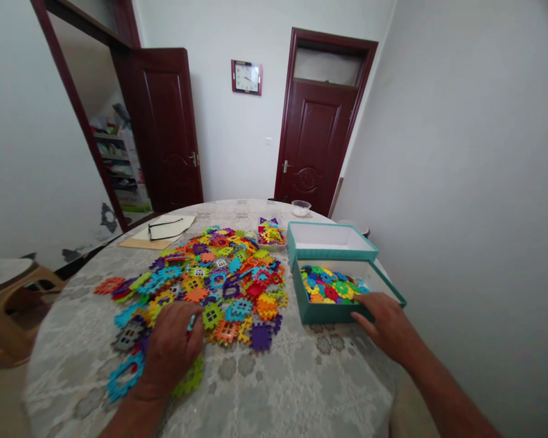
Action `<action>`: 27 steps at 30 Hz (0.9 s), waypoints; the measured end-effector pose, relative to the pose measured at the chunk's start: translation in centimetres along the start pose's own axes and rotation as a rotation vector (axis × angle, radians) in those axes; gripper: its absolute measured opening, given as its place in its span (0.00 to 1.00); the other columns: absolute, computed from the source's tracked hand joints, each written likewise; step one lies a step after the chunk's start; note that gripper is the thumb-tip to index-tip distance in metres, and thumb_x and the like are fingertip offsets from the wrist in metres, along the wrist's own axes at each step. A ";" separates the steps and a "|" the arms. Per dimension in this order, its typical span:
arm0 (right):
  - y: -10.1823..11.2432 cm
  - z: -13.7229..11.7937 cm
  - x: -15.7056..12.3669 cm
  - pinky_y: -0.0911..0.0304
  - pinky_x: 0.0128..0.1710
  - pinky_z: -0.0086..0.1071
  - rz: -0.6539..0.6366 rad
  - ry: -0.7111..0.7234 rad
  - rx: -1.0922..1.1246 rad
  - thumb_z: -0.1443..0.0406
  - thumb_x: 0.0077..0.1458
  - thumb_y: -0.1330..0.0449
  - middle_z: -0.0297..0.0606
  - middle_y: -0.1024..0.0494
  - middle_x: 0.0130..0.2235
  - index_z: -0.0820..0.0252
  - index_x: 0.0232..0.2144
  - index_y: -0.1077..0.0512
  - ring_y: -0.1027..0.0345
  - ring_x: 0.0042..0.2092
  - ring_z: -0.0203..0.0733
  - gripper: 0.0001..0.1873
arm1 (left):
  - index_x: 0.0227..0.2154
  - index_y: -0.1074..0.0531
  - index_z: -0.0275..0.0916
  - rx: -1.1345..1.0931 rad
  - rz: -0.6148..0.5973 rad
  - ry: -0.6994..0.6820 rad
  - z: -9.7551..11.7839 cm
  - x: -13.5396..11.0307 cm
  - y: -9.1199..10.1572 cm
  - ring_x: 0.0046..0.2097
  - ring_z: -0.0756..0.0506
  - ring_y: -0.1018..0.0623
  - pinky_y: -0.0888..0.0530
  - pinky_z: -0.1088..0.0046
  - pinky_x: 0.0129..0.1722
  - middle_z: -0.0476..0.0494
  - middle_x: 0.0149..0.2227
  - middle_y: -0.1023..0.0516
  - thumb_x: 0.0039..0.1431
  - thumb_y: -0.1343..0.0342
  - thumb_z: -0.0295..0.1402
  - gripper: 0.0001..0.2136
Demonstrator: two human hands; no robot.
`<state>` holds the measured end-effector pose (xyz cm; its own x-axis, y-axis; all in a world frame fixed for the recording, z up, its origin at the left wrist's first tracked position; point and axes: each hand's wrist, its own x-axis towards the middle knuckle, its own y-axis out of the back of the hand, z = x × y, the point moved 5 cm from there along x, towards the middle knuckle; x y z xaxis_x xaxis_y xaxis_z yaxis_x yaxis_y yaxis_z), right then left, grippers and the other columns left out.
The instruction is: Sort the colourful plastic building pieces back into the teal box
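My left hand (171,344) is closed at the near side of a large pile of interlocking plastic pieces (219,280). A small blue and red edge of a plastic piece (191,322) shows between its thumb and fingers; the rest is hidden. A light blue frame piece (124,378) and a green piece (190,378) lie beside this hand. My right hand (383,319) grips the near wall of a green box (331,313), fingers over the rim and thumb outside. Colourful flower-shaped discs (329,286) lie inside that box.
Behind the box stands a second green box or lid (333,252) with a white inside. A small tray of pieces (271,234) and a clear bowl (301,208) are farther back. Glasses (167,230) rest on paper at the left. A stool (18,310) stands left of the round table.
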<state>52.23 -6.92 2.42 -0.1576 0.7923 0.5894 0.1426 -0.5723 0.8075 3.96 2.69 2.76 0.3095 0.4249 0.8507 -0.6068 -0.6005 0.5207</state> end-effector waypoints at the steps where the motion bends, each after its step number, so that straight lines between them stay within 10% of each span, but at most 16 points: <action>1: -0.3 0.7 -0.3 0.31 0.52 0.51 -0.002 -0.003 -0.032 0.55 0.67 0.39 0.48 0.18 0.44 0.57 0.46 0.23 0.23 0.47 0.55 0.14 | 0.41 0.29 0.41 -0.002 -0.009 0.005 0.1 0.0 -0.1 0.43 0.39 0.24 0.27 0.57 0.49 0.42 0.38 0.22 0.66 0.46 0.25 0.05; 6: -1.0 2.1 -0.1 0.31 0.41 0.41 -0.006 0.100 -0.059 0.55 0.70 0.43 0.43 0.19 0.36 0.57 0.38 0.24 0.25 0.37 0.48 0.14 | 0.40 0.29 0.41 -0.004 -0.021 0.037 0.7 0.3 0.1 0.44 0.39 0.23 0.26 0.57 0.50 0.42 0.38 0.22 0.67 0.47 0.25 0.05; 17: 3.8 -3.1 -0.4 0.32 0.46 0.43 0.055 0.217 -0.075 0.53 0.70 0.42 0.42 0.20 0.39 0.56 0.41 0.24 0.25 0.41 0.49 0.14 | 0.50 0.27 0.42 -0.228 -0.140 0.142 3.3 1.2 0.8 0.50 0.41 0.20 0.21 0.60 0.53 0.39 0.47 0.19 0.69 0.48 0.29 0.10; 27: 9.2 -11.6 4.2 0.31 0.37 0.49 -0.024 0.247 0.114 0.48 0.62 0.38 0.45 0.19 0.38 0.43 0.38 0.22 0.26 0.36 0.58 0.11 | 0.75 0.50 0.55 -0.480 -0.532 0.260 4.3 -2.4 2.4 0.72 0.32 0.35 0.32 0.46 0.70 0.37 0.74 0.39 0.58 0.30 0.33 0.47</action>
<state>41.56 -11.28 12.59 -0.3935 0.7220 0.5691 0.2429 -0.5154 0.8218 4.86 -2.68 2.24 0.5029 0.7562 0.4187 -0.6943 0.0649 0.7167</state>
